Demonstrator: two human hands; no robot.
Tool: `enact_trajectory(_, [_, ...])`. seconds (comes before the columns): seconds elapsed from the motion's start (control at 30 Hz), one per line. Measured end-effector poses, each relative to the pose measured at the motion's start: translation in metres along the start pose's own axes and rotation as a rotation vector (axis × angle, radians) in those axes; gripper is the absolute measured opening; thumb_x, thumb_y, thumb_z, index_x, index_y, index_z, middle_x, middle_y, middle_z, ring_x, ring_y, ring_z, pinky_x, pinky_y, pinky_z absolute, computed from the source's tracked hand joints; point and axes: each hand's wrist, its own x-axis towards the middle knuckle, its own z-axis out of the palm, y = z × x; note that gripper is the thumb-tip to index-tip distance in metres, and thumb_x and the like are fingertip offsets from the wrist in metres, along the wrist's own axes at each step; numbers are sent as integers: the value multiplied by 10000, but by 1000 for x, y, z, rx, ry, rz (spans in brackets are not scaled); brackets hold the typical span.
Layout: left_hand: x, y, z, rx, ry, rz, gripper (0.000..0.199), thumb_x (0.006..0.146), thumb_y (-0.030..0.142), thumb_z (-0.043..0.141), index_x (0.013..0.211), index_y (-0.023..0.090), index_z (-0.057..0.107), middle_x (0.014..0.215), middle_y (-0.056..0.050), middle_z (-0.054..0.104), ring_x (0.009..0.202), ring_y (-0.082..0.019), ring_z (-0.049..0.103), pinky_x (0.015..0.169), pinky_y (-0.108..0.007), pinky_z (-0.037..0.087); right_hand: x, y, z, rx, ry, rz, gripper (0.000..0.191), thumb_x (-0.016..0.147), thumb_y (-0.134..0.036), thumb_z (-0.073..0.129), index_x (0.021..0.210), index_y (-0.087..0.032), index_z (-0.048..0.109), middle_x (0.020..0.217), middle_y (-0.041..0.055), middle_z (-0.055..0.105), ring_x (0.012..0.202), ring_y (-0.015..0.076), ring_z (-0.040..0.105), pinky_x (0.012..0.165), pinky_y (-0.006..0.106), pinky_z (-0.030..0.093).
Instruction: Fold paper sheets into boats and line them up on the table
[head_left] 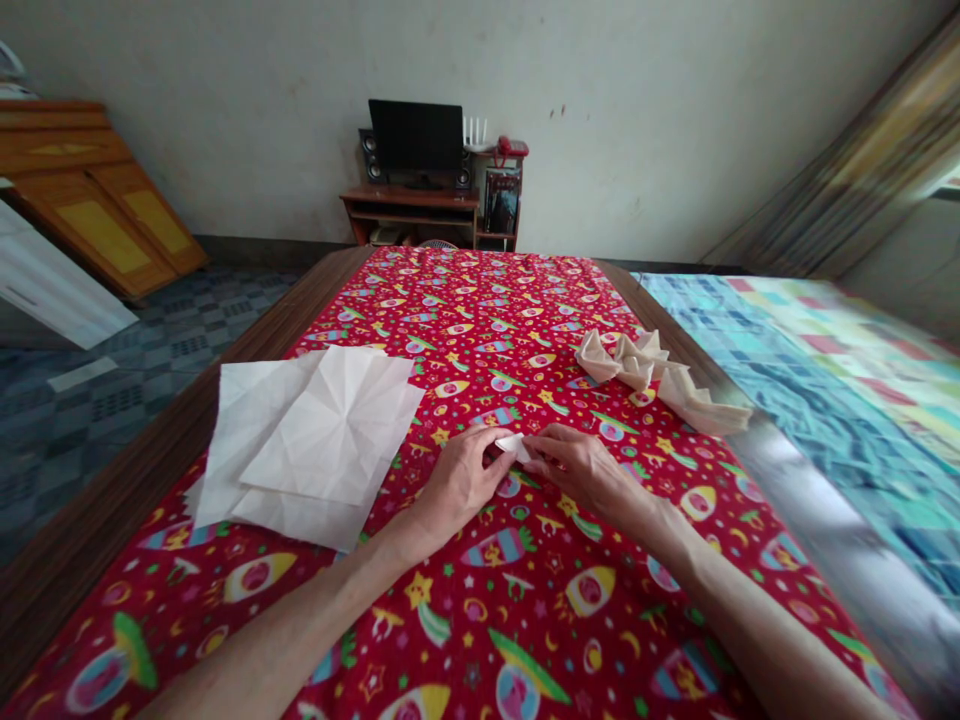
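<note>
A small folded piece of white paper (514,446) is pinched between both hands, just above or on the red cloth. My left hand (471,473) is closed on its left end, thumb and fingers together. On the other side my right hand (581,462) grips the right end with its fingertips. Creased white paper sheets (322,440) lie in a loose pile to the left of my left hand. Folded paper pieces (701,403) rest beyond my right hand, near the right edge of the cloth.
A red cloth with rocket prints (480,580) covers most of the wooden table (255,345). Along the right stands a bed with a blue patterned cover (810,400). At the far wall a monitor (417,140) sits on a small desk (412,197); a wooden cabinet (97,200) is at left.
</note>
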Motion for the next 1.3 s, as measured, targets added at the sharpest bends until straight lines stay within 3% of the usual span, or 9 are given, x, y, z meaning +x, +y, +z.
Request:
enact_trajectory(0.2, [0, 5, -2, -132, -31, -96, 236, 816, 157, 606, 1040, 167, 681, 1011, -58, 712, 921, -180, 666, 837, -266, 507, -1, 3, 1, -95, 14, -108, 184, 932, -262, 476, 952, -165, 632, 816, 49, 606, 672, 121, 572, 600, 225, 417])
enact_trajectory(0.47, [1, 7, -5, -173, -66, -173, 281, 824, 185, 595, 1094, 161, 669, 1006, -58, 718, 910, -190, 675, 830, -269, 511, -7, -13, 2, -372, 4, -171, 214, 903, -106, 441, 1101, -123, 522, 877, 88, 626, 810, 190, 565, 659, 278, 450])
enact_trajectory(0.6, [2, 9, -6, -175, -67, -145, 231, 821, 171, 589, 1029, 185, 689, 1012, -38, 717, 896, -183, 674, 820, -262, 508, -8, -16, 3, -438, 35, -130, 211, 900, -126, 455, 1100, -116, 519, 860, 86, 640, 756, 180, 561, 593, 262, 401])
enact_trajectory(0.77, [1, 9, -3, -133, -51, -82, 191, 852, 205, 552, 993, 183, 678, 956, -38, 715, 879, -174, 666, 810, -260, 513, -2, -22, 8, -502, 123, 3, 169, 934, -228, 446, 893, -166, 598, 691, 26, 622, 628, 146, 540, 555, 261, 309])
enact_trajectory(0.87, [-2, 9, 2, -57, -14, -40, 186, 863, 236, 536, 987, 161, 651, 944, -62, 685, 845, -175, 652, 796, -279, 522, 3, -25, 13, -459, 220, 39, 257, 937, -256, 434, 757, -171, 596, 614, 16, 601, 536, 116, 505, 521, 253, 262])
enact_trajectory(0.97, [-4, 7, 7, 75, 60, 15, 244, 874, 261, 517, 1061, 135, 609, 991, -96, 632, 921, -205, 610, 863, -346, 503, 6, -28, 16, -303, 309, 72, 258, 925, -247, 423, 756, -175, 604, 604, 15, 610, 504, 101, 500, 505, 230, 268])
enact_trajectory(1.13, [-6, 1, 6, 141, 65, 50, 398, 857, 136, 481, 1253, 155, 511, 992, -73, 562, 861, -163, 586, 807, -301, 515, 3, -32, 18, 20, 310, 163, 200, 904, -263, 452, 950, -194, 634, 692, 14, 670, 539, 106, 562, 534, 200, 363])
enact_trajectory(1.3, [-6, -7, 3, 200, 73, 76, 434, 801, 30, 508, 1200, 192, 566, 1001, -54, 553, 918, -166, 585, 823, -283, 506, -1, -29, 22, -59, 274, 221, 173, 859, -214, 507, 931, -184, 662, 757, 42, 673, 651, 141, 596, 605, 219, 410])
